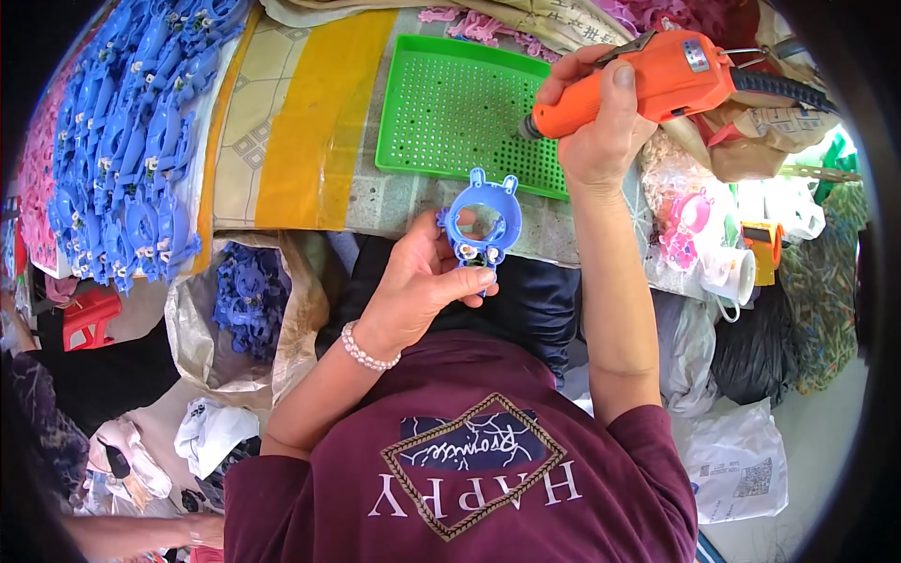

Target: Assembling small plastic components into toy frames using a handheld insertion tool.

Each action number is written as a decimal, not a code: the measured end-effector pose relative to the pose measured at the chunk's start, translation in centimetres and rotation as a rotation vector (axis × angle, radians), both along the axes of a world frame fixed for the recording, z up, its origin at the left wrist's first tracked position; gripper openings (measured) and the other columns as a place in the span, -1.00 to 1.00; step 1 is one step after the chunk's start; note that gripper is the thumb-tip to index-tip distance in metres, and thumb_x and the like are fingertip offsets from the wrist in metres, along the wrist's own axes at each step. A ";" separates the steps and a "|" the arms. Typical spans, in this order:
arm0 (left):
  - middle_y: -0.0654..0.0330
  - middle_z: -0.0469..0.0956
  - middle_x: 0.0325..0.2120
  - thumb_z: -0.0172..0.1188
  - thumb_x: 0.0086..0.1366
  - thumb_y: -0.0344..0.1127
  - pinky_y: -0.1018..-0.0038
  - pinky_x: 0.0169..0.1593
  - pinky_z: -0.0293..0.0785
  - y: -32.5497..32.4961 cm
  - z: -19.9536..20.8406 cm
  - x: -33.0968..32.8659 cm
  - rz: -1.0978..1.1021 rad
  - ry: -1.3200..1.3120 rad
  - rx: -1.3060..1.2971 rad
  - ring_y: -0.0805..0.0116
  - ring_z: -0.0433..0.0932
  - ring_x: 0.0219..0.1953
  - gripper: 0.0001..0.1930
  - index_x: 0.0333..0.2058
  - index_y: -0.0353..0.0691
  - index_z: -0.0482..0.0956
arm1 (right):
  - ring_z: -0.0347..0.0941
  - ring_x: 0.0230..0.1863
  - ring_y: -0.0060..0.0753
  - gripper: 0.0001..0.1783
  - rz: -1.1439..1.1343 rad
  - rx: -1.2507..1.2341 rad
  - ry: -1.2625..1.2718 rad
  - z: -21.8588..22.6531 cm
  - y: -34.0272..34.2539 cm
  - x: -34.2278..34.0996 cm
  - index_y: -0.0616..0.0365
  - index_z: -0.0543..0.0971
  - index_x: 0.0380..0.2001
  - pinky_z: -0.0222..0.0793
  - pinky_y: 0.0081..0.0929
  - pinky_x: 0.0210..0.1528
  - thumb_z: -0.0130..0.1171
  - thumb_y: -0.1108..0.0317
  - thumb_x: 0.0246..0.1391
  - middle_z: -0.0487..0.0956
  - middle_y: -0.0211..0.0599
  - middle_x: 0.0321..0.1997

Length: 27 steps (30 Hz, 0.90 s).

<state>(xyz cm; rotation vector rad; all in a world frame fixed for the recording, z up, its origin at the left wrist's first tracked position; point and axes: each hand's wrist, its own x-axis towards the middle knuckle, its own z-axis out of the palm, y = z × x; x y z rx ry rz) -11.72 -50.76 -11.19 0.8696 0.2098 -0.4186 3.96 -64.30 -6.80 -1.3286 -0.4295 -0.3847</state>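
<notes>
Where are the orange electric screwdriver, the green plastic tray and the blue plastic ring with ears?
Orange electric screwdriver (664,80): head view, on its casing.
Green plastic tray (450,113): head view, on its floor.
Blue plastic ring with ears (508,207): head view, on its band.

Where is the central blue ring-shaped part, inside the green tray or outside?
Outside: the blue ring-shaped part is held in the left hand; only its upper end overlaps the green tray in this view.
</notes>
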 end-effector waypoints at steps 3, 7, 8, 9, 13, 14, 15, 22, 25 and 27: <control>0.12 0.50 -0.29 0.28 0.09 -0.48 0.57 -0.41 0.53 -0.1 0.0 0.1 -0.001 0.012 0.030 0.38 0.59 -0.38 -0.47 0.01 -0.31 0.23 | 0.38 -0.62 -0.34 -0.52 -0.006 -0.011 -0.018 0.1 0.0 0.0 0.27 0.34 -0.31 0.34 -0.42 -0.60 0.07 0.00 0.04 0.45 -0.11 -0.49; 0.10 0.50 -0.28 0.23 0.09 -0.53 0.56 -0.44 0.55 -0.4 0.0 0.2 0.028 0.033 0.055 0.33 0.61 -0.40 -0.51 -0.02 -0.33 0.23 | 0.38 -0.61 -0.33 -0.49 -0.004 -0.018 -0.016 0.8 -0.5 -0.2 0.27 0.35 -0.29 0.33 -0.41 -0.57 0.04 -0.05 0.04 0.45 -0.11 -0.50; 0.09 0.50 -0.29 0.21 0.09 -0.55 0.55 -0.45 0.55 -0.5 0.1 0.3 0.038 0.040 0.071 0.32 0.61 -0.41 -0.53 -0.03 -0.33 0.24 | 0.38 -0.60 -0.32 -0.47 0.007 -0.008 -0.027 1.1 -0.7 -0.4 0.27 0.35 -0.28 0.33 -0.40 -0.55 0.03 -0.07 0.04 0.44 -0.12 -0.50; 0.09 0.50 -0.29 0.21 0.09 -0.55 0.55 -0.45 0.55 -0.6 0.1 0.3 0.040 0.042 0.068 0.32 0.61 -0.41 -0.53 -0.03 -0.33 0.24 | 0.38 -0.54 -0.33 -0.42 0.045 -0.016 -0.014 1.4 -1.1 -0.5 0.26 0.35 -0.27 0.32 -0.38 -0.47 0.02 -0.13 0.03 0.44 -0.12 -0.46; 0.10 0.52 -0.32 0.20 0.09 -0.56 0.55 -0.47 0.55 -0.8 0.0 0.5 0.060 0.046 0.087 0.32 0.61 -0.43 -0.58 -0.07 -0.32 0.26 | 0.37 -0.43 -0.35 -0.36 0.148 0.139 0.032 2.7 -1.2 -1.8 0.24 0.37 -0.25 0.29 -0.40 -0.38 -0.02 -0.23 0.03 0.44 -0.15 -0.36; 0.10 0.52 -0.32 0.20 0.09 -0.56 0.55 -0.47 0.55 -0.8 0.0 0.5 0.070 0.044 0.086 0.33 0.61 -0.44 -0.59 -0.08 -0.31 0.27 | 0.37 -0.43 -0.35 -0.36 0.148 0.138 0.032 2.6 -1.3 -1.7 0.24 0.37 -0.25 0.29 -0.40 -0.38 -0.02 -0.23 0.03 0.44 -0.15 -0.36; 0.10 0.52 -0.32 0.20 0.09 -0.56 0.55 -0.47 0.55 -0.8 0.0 0.5 0.068 0.042 0.086 0.33 0.61 -0.44 -0.59 -0.08 -0.31 0.27 | 0.37 -0.44 -0.35 -0.37 0.152 0.078 0.036 2.4 -1.4 -1.6 0.24 0.38 -0.25 0.30 -0.40 -0.38 -0.02 -0.22 0.04 0.44 -0.15 -0.37; 0.12 0.52 -0.31 0.20 0.10 -0.55 0.56 -0.45 0.56 -1.0 -0.3 0.2 0.074 0.016 0.085 0.35 0.60 -0.44 -0.55 -0.03 -0.29 0.26 | 0.38 -0.60 -0.35 -0.53 -0.026 -0.051 -0.002 0.5 -0.2 -0.1 0.31 0.37 -0.32 0.35 -0.43 -0.56 0.02 0.01 0.07 0.45 -0.12 -0.52; 0.10 0.52 -0.33 0.20 0.09 -0.54 0.55 -0.44 0.55 -1.1 -0.3 0.1 0.083 0.009 0.073 0.35 0.59 -0.44 -0.57 -0.07 -0.32 0.25 | 0.39 -0.60 -0.35 -0.55 -0.001 -0.025 -0.010 0.1 -0.1 0.0 0.31 0.37 -0.33 0.35 -0.42 -0.58 0.04 0.04 0.06 0.45 -0.12 -0.51; 0.10 0.52 -0.33 0.20 0.09 -0.54 0.56 -0.44 0.55 -1.0 -0.5 0.1 0.085 0.008 0.066 0.36 0.59 -0.44 -0.57 -0.07 -0.32 0.26 | 0.39 -0.60 -0.34 -0.55 0.009 -0.011 -0.006 0.1 0.0 0.0 0.31 0.37 -0.34 0.36 -0.41 -0.59 0.05 0.04 0.06 0.45 -0.12 -0.50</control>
